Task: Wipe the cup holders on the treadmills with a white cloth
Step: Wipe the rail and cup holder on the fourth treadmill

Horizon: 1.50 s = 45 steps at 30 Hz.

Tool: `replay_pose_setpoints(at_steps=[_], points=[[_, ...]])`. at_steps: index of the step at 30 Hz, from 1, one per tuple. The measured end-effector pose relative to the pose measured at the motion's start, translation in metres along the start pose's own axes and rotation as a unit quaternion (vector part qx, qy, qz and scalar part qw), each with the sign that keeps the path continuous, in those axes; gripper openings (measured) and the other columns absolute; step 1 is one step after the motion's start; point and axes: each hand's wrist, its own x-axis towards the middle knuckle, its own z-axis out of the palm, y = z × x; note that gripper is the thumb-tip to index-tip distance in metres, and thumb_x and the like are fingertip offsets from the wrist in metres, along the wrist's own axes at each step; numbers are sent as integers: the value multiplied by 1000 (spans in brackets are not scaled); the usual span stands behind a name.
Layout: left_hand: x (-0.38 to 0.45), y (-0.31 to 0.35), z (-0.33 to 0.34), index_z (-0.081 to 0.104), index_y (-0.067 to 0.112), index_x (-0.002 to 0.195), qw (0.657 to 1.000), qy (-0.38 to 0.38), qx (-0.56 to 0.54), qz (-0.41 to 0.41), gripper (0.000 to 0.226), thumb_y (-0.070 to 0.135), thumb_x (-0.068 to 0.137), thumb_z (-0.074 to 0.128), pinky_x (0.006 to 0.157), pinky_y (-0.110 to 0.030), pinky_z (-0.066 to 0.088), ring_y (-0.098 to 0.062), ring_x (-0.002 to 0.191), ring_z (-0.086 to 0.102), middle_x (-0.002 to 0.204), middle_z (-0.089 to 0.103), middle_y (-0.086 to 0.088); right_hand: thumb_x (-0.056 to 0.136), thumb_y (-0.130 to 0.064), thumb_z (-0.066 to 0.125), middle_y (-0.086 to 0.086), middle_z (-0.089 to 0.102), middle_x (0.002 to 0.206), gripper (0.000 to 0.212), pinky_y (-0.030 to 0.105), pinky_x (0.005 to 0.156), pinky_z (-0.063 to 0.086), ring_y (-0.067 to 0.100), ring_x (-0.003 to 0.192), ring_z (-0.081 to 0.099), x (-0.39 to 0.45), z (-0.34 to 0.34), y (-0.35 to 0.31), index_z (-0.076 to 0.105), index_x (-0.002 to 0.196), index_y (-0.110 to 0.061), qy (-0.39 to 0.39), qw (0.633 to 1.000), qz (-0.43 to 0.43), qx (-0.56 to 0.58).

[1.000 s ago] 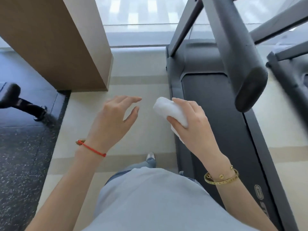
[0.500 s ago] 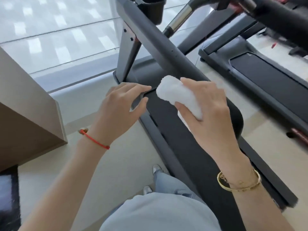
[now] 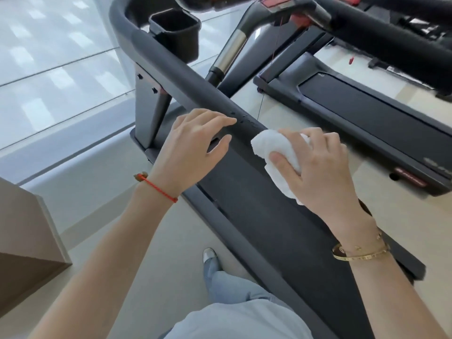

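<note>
My right hand (image 3: pixel 315 167) grips a bunched white cloth (image 3: pixel 274 150) beside the near treadmill's grey handrail (image 3: pixel 186 74). My left hand (image 3: pixel 193 148) hovers with relaxed, spread fingers just left of the rail and holds nothing. A black square cup holder (image 3: pixel 175 33) hangs under the console at the top of the head view, well beyond both hands. Its inside is dark and I cannot make out its contents.
The near treadmill's black belt (image 3: pixel 256 211) runs under my hands. A second treadmill (image 3: pixel 367 113) stands to the right, with pale floor (image 3: pixel 276 113) between them. A brown block (image 3: pixel 24 241) sits at the lower left. A glass wall (image 3: pixel 49 69) fills the upper left.
The view has swung up and right, bringing the cup holder and console into sight. Both hands have come closer to the handrail; the right hand still holds the cloth.
</note>
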Motion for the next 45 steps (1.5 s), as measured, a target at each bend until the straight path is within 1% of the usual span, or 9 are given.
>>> replay_pose_setpoints(at_steps=[4,8,15,21,26,32,37,42,45], points=[[28,-30,9,64,18,128,1000,-2,-3,19,33,30,99,52,104,-50,42,-20,125,53,125,65,4,93,-64,17,6,49,125,61,42,89,38,28,104,42,29,9,-14,40,138,-30,-59,998,29,10],[54,-62,9,62,18,130,999,-15,4,32,33,28,100,54,103,-53,43,-23,126,52,128,64,0,93,-63,9,7,49,120,64,40,86,40,25,100,42,61,18,-34,36,138,-25,-86,996,29,5],[89,-116,-4,61,19,132,999,-23,4,38,34,28,101,51,106,-55,41,-25,127,52,129,64,-1,96,-58,11,4,48,117,60,39,89,41,25,101,44,109,32,-65,34,140,-25,-114,992,41,48],[119,-161,-9,64,18,127,998,-2,-3,63,28,24,101,53,105,-52,41,-23,123,55,125,66,0,97,-59,7,0,41,124,61,34,91,39,21,105,43,104,33,-66,32,146,-33,-98,992,67,31],[137,-202,-10,67,18,123,997,-7,-9,77,29,27,103,47,106,-52,39,-24,121,56,121,68,0,99,-55,7,3,44,126,61,35,88,41,20,105,46,137,47,-102,35,147,-31,-61,994,92,0],[153,-249,-20,68,16,121,995,-9,-12,96,32,28,103,45,108,-51,37,-25,124,55,122,68,-1,101,-51,11,7,47,121,59,39,84,44,24,100,49,209,78,-160,37,146,-25,-40,996,73,-35],[169,-282,-31,66,17,124,994,-15,-29,103,31,27,104,46,110,-52,35,-25,126,52,125,66,-1,102,-52,15,2,46,116,56,35,85,41,20,99,47,201,76,-160,36,147,-27,-25,994,96,-38],[188,-316,-38,67,16,123,993,-7,-47,110,28,22,102,50,107,-52,39,-25,124,52,123,66,-1,101,-50,15,5,51,113,57,37,82,41,23,96,49,215,84,-177,45,141,-22,-4,987,148,-61],[198,-335,-38,68,17,121,992,-10,-52,111,27,21,101,51,103,-52,42,-26,119,55,120,68,-1,102,-48,20,7,54,110,54,38,79,41,26,94,51,248,100,-200,52,133,-19,21,986,146,-72]])
